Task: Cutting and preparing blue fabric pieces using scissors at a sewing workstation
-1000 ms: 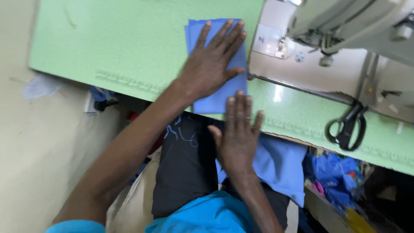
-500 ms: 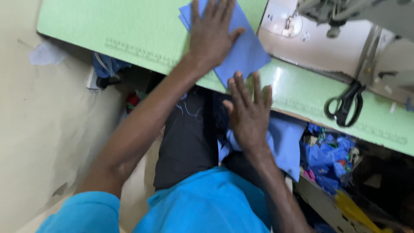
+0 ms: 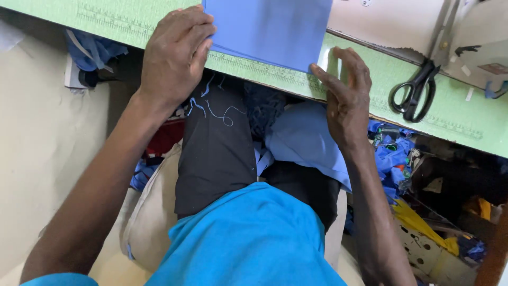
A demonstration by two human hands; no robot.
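Observation:
A stack of blue fabric pieces (image 3: 270,29) lies on the green table top (image 3: 132,24), its near edge close to the table's front edge. My left hand (image 3: 177,50) rests at the stack's left edge, fingers curled against it. My right hand (image 3: 344,87) sits at the stack's lower right corner, fingers spread, the index finger touching the corner. More blue fabric (image 3: 304,140) lies on my lap over dark trousers, with loose blue threads on the left thigh.
Black scissors (image 3: 415,90) lie on the table to the right of my right hand. The white bed of a sewing machine (image 3: 386,26) is behind the stack. Blue scraps and yellow cloth (image 3: 402,159) fill a box below the table at right.
The view tilted down toward my lap. My left hand slid from on top of the stack to its left edge; my right hand moved up from the lap to the stack's right corner.

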